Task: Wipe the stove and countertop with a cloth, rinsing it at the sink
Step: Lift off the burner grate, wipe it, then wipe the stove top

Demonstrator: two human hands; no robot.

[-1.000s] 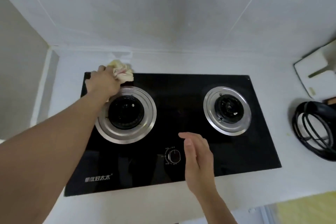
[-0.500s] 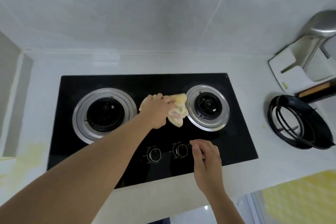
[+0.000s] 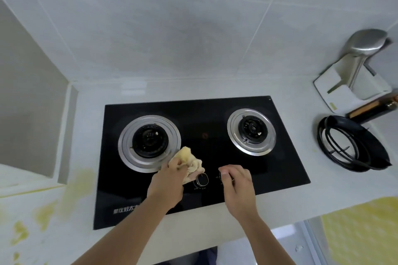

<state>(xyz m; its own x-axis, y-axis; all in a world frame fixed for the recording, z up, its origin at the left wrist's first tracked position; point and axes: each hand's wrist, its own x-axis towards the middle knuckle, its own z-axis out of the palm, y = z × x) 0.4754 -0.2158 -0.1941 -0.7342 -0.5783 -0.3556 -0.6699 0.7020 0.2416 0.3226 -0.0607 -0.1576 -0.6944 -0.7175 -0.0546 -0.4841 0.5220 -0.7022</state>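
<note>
- A person's 2 bare forearms reach in from the bottom edge over a pale countertop [image 3: 64, 221] with yellowish stains at the near left.
- The left hand [image 3: 167, 180] grips a bunched pale yellow cloth [image 3: 189, 162], fingers curled round it, pressing it on the black glass stove [image 3: 204, 122].
- The cloth lies at the near right rim of the left burner [image 3: 149, 143], touching its steel ring and just left of the left knob [image 3: 202, 179].
- The right hand [image 3: 237, 185] rests near the stove's front edge, fingers loosely curled over the spot of the right knob; whether it holds that knob cannot be told.
- White lettering sits on the stove's near left corner, partly covered by the left forearm.
- The right burner [image 3: 251, 131] lies farther back and to the right, well apart from both hands.
- Right of the stove, a black wire pan support [image 3: 353, 143] sits on the countertop.
- Behind it are a dark, brown-edged object and a white holder [image 3: 353, 90] with a steel utensil [image 3: 364, 46] leaning in it.
- Pale grey wall tiles [image 3: 172, 28] fill the far background.
</note>
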